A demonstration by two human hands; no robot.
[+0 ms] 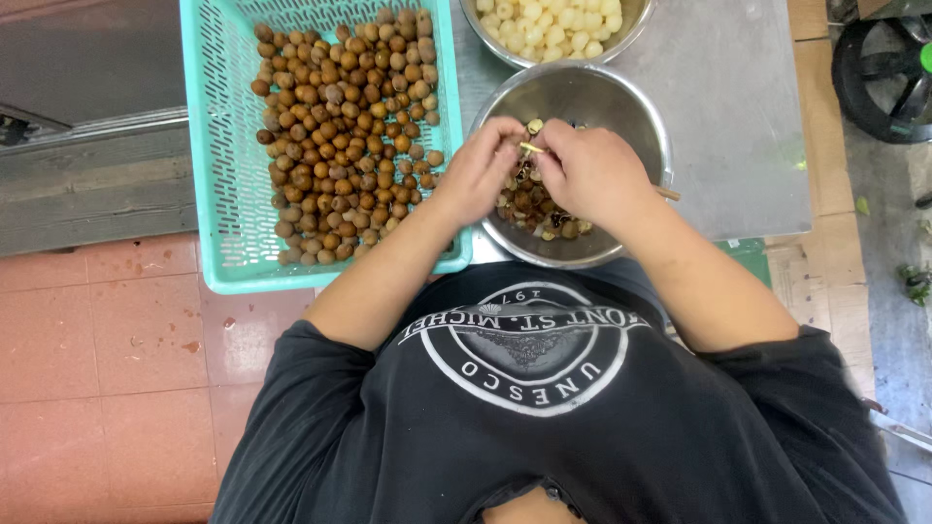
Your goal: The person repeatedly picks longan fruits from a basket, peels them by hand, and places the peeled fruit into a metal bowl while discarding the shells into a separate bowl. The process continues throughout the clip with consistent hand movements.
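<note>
Both my hands meet over a steel bowl (pixel 621 107) that holds brown shell pieces (pixel 529 206). My left hand (pixel 482 165) pinches a small brown nut (pixel 533 127) at its fingertips. My right hand (pixel 590 170) grips a thin wooden-handled tool (pixel 668 194) whose tip touches the nut. A turquoise plastic basket (pixel 221 146) to the left holds many round brown nuts (pixel 340 136).
A second steel bowl (pixel 636 27) at the top holds pale peeled kernels (pixel 549 24). Both bowls stand on a grey metal surface (pixel 728 116). Red floor tiles (pixel 107 330) lie at the lower left; a black wheel (pixel 888 68) sits at the upper right.
</note>
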